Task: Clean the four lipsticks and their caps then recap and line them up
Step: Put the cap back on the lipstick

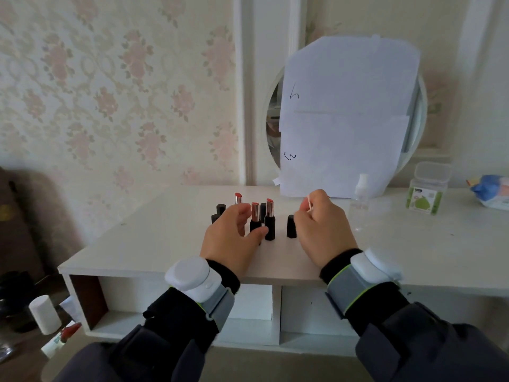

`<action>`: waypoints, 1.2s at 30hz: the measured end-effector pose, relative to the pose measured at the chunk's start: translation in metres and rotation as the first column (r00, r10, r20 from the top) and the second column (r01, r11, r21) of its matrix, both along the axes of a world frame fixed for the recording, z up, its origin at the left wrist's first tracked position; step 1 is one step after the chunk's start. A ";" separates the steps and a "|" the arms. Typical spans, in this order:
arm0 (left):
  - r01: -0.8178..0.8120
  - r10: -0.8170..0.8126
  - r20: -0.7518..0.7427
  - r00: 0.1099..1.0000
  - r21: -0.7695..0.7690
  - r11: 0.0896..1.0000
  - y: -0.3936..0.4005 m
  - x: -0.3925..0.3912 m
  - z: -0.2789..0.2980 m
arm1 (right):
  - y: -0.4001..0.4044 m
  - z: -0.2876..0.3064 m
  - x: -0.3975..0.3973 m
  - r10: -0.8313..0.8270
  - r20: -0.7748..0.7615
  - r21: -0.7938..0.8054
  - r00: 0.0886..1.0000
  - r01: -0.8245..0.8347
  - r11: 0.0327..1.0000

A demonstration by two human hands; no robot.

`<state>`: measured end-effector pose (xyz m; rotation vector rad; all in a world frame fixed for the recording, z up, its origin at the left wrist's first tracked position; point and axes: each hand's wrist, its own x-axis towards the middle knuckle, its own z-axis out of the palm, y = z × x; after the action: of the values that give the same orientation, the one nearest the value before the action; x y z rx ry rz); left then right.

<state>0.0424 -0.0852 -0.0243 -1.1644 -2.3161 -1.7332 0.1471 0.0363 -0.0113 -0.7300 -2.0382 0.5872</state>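
Note:
Three uncapped lipsticks with black bases stand on the white dresser top (154, 244). My left hand (231, 241) curls round the base of the front-left lipstick (255, 212), thumb in front and fingers to its left. A second lipstick (270, 220) stands just to its right, and a third lipstick (238, 198) stands behind my fingers. Black caps stand at the left (220, 209), behind the lipsticks (263, 208), and at the right (291, 226). My right hand (322, 227) pinches a cotton swab (309, 205) beside the right cap. No fourth lipstick shows.
A clear spray bottle (361, 190), a green cotton swab box (427, 190) and a blue wipes pack (491, 193) stand at the back right. A round mirror covered by white paper (347, 117) leans on the wall. The dresser's front edge lies under my wrists.

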 end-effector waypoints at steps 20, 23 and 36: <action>0.057 -0.073 0.038 0.997 0.325 0.944 -0.014 0.015 0.000 | 0.005 -0.002 0.000 0.014 0.306 0.072 0.952 -0.038 0.997; 0.119 -0.124 0.011 0.992 0.218 0.969 -0.013 0.014 0.001 | 0.005 -0.003 -0.001 0.026 0.308 0.052 0.951 -0.044 0.998; 0.195 -0.194 -0.034 0.980 0.012 0.981 -0.011 0.016 0.006 | -0.006 -0.004 0.006 0.260 0.082 0.056 0.962 -0.265 0.963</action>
<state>0.0581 -0.0966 -0.0186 -1.4495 -2.2320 -1.7713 0.1535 0.0302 -0.0149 -0.4493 -2.2309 0.6469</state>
